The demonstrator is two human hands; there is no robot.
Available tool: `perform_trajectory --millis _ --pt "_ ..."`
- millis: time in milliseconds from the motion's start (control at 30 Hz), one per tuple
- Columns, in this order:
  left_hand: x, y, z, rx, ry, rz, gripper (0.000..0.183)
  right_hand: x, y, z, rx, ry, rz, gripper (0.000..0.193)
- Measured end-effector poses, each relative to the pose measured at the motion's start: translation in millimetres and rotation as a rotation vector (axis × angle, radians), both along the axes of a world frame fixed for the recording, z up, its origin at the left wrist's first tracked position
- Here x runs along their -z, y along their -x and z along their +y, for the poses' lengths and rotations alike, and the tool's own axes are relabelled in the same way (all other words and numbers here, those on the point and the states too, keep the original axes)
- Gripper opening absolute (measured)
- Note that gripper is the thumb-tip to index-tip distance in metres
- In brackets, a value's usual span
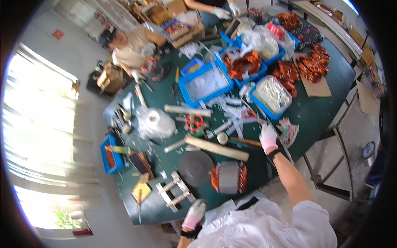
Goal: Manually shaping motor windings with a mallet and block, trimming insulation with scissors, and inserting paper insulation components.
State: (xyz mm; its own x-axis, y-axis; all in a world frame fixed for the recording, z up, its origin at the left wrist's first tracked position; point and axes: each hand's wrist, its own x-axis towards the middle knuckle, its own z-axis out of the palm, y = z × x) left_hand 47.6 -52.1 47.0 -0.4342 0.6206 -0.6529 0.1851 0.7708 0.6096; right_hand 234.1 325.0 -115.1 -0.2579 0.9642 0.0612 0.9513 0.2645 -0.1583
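Observation:
My right hand, in a white and pink glove, reaches over the right part of the table. Its fingers are drawn together beside white strips and red-handled scissors; what they hold is too small to make out. A mallet with a white head lies just left of it, its wooden handle pointing toward the hand. My left hand, gloved too, is low at the near table edge by a wooden frame; its fingers are blurred. Between the hands sits a motor stator with copper windings, beside a dark round disc.
Blue trays and copper coils crowd the far side of the green table. A wooden bar and a plastic-wrapped roll lie mid-table. One person works at far left; another's gloved hands show at the back.

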Motion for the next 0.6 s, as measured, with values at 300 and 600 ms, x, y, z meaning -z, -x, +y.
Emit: perform_trajectory --millis 300,600 --pt "60.4 -1.3 -16.2 0.062 -0.17 0.09 0.03 -28.4 13.8 21.8 0.001 0.146 0.05 0.03" --pt "4.2 -0.2 30.9 0.084 -0.19 0.028 0.028 -163.8 8.9 -21.6 -0.491 -0.37 0.382 0.012"
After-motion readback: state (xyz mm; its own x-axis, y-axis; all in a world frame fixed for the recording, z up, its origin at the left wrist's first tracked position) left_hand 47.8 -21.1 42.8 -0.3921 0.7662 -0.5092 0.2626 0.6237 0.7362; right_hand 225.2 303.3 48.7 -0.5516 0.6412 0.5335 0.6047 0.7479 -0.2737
